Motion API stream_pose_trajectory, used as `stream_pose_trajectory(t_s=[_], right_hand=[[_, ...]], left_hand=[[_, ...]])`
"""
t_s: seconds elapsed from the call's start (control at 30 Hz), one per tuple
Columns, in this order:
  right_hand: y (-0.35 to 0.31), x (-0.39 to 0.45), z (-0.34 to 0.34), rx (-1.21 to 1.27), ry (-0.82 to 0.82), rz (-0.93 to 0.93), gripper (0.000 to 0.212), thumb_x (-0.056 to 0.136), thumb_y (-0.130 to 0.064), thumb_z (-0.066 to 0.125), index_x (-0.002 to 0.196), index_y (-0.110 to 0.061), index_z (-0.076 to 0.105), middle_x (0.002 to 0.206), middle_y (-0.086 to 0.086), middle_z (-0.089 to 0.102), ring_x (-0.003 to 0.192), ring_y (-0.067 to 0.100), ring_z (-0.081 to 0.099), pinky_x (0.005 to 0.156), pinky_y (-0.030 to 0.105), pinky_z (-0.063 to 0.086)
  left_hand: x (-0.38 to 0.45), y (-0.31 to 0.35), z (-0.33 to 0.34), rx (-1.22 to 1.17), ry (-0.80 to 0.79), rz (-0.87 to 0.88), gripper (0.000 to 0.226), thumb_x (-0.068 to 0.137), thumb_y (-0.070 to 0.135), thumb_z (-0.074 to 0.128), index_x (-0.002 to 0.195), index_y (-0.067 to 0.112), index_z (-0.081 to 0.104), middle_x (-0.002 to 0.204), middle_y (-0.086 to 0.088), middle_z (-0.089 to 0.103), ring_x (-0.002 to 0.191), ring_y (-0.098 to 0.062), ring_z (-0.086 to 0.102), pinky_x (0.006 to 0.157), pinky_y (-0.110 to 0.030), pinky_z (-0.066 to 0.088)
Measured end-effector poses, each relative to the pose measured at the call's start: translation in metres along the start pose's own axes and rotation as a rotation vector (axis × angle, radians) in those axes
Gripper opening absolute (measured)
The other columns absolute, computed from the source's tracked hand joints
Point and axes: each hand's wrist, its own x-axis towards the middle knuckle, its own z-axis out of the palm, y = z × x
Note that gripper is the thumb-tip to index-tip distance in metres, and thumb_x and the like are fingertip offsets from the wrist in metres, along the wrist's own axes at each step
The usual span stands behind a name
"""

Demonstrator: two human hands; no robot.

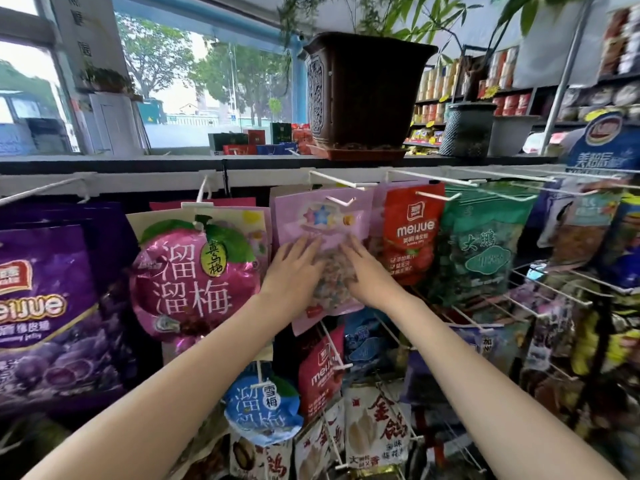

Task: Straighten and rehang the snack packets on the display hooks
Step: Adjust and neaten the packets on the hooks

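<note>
Hands, left [291,271] and right [370,275], fingers straight, flat against hanging lilac packet [318,220].

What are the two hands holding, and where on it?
Neither grips anything. The left hand and right hand press flat, fingers straight, on the middle of the pale purple candy packet, which hangs on its hook.

glossy plastic packets [320,237], white wire hooks [334,180]
</note>
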Motion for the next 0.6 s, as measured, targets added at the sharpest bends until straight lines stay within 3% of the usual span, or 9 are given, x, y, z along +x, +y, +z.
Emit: stream_pose_trajectory(t_s=[0.13,0.2,0.27,0.33,0.43,0.5,0.6], right_hand=[[0.013,-0.016,-0.011,0.094,-0.033,0.040,0.066,0.090,-0.006,0.050,0.148,-0.015,0.019,0.158,0.000,0.004,0.144,0.018,0.013,0.112,0.023,0.014],[0.019,-0.020,-0.019,0.070,0.033,0.041,0.058,0.090,-0.003,0.049,0.144,-0.012,0.031,0.155,0.006,0.020,0.142,0.021,0.022,0.111,0.022,0.016],[0.021,-0.024,-0.025,0.078,0.209,0.003,0.043,0.088,0.002,0.047,0.130,-0.006,0.051,0.137,0.011,0.048,0.128,0.023,0.044,0.103,0.020,0.029],[0.013,-0.028,-0.032,0.166,0.332,-0.048,0.029,0.089,0.002,0.048,0.113,-0.005,0.064,0.111,0.009,0.064,0.104,0.019,0.060,0.084,0.014,0.039],[-0.016,-0.027,-0.034,0.276,0.247,-0.187,0.019,0.090,-0.008,0.056,0.107,-0.007,0.066,0.098,0.002,0.068,0.087,0.012,0.062,0.073,0.010,0.045],[-0.041,-0.021,-0.028,0.309,0.146,-0.288,0.024,0.089,-0.016,0.060,0.112,-0.011,0.063,0.104,0.000,0.067,0.092,0.010,0.062,0.080,0.011,0.046],[-0.075,-0.010,-0.015,0.367,0.032,-0.362,0.034,0.088,-0.021,0.061,0.121,-0.013,0.055,0.113,0.002,0.065,0.098,0.010,0.059,0.077,0.010,0.044]], left_hand=[[-0.001,0.015,0.008,-0.069,0.046,-0.012,0.048,0.093,0.016,0.040,0.141,0.016,0.034,0.156,-0.009,0.010,0.143,-0.027,0.007,0.114,-0.039,0.007],[-0.005,0.026,0.008,-0.134,0.147,0.028,0.045,0.085,0.014,0.051,0.130,0.011,0.050,0.146,-0.015,0.034,0.135,-0.032,0.030,0.109,-0.043,0.023],[-0.010,0.032,0.008,-0.208,0.323,0.069,0.035,0.073,0.013,0.057,0.107,0.010,0.066,0.121,-0.014,0.059,0.112,-0.032,0.054,0.093,-0.040,0.043],[-0.019,0.032,0.005,-0.270,0.489,0.075,0.035,0.073,0.018,0.046,0.100,0.011,0.066,0.112,-0.009,0.061,0.104,-0.026,0.052,0.088,-0.037,0.040],[-0.037,0.023,-0.004,-0.345,0.621,-0.028,0.032,0.076,0.015,0.045,0.102,0.011,0.063,0.113,-0.006,0.054,0.104,-0.022,0.044,0.088,-0.033,0.031],[-0.048,0.011,-0.009,-0.332,0.647,-0.151,0.030,0.078,0.015,0.044,0.100,0.008,0.063,0.111,-0.008,0.053,0.102,-0.022,0.043,0.088,-0.032,0.031],[-0.070,-0.006,-0.013,-0.327,0.646,-0.328,0.029,0.079,0.015,0.042,0.100,0.007,0.060,0.111,-0.008,0.049,0.102,-0.024,0.041,0.089,-0.035,0.032]])
